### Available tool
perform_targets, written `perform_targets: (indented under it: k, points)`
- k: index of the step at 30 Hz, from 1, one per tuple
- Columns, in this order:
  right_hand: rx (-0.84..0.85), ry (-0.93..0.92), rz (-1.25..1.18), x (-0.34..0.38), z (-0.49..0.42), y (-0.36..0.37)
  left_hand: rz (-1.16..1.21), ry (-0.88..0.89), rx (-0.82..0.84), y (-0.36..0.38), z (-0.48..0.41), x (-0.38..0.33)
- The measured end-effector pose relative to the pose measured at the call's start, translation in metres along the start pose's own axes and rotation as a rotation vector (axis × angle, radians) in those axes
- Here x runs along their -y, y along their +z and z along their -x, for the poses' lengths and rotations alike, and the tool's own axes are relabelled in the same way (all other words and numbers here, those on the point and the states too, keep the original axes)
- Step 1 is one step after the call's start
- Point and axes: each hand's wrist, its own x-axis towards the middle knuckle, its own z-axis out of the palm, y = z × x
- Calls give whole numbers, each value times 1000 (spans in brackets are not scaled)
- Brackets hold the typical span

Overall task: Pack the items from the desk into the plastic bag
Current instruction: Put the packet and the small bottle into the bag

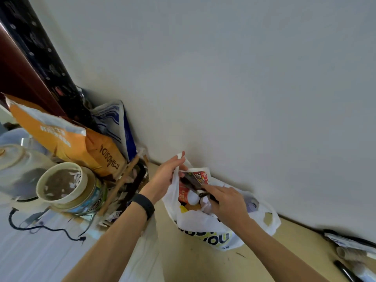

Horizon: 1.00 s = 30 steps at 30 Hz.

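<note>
Head view | plastic bag (203, 222) at the desk (193, 261) far edge, against the wall (244, 98) | mid-loading: our left hand (168, 174) pinches its handle (179, 156), right hand (225, 200) grips a dark packet (196, 179) in the mouth | next, we judge: push it down, release.

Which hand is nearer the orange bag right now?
Left. The left hand grips the handle of the plastic bag, just right of the orange bag; the right hand is farther right, holding a packet at its mouth.

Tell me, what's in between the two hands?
In the head view, a red-and-black packet sticks out of the open plastic bag, between the left hand and the right hand.
</note>
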Motion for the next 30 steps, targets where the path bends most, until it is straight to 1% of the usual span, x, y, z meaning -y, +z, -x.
perform_targets:
  k: [3, 6, 10, 13, 16, 20, 23, 26, 30]
  points:
    - [-51, -27, -36, 7, 0, -7, -47, -3, -5, -1, 0, -1]
    - [-69, 11, -86, 8, 2, -4, -89, 12, 7, -5, 1, -2]
    - [-119, -4, -119, 10, 8, -7, -87, 26, -9, -3, 5, -7]
    - [-169, -5, -100, 9, 15, -15, -89, 14, -22, -3, 5, -8]
    - [-160, 2, -98, 5, 21, -19, -123, 28, -36, 0, 5, -11]
    - [-135, 1, -113, -3, 28, -22, -55, 0, -39, 0, 4, -13]
    - [-99, 105, -164, -7, 28, -20, -23, -25, -23, 4, 5, -12]
    - [-26, 269, -170, -11, 20, -14, 9, -38, 5, 10, 9, -12]
    - [-43, 514, -178, -31, -6, -16, 2, -29, -15, 8, 12, -14]
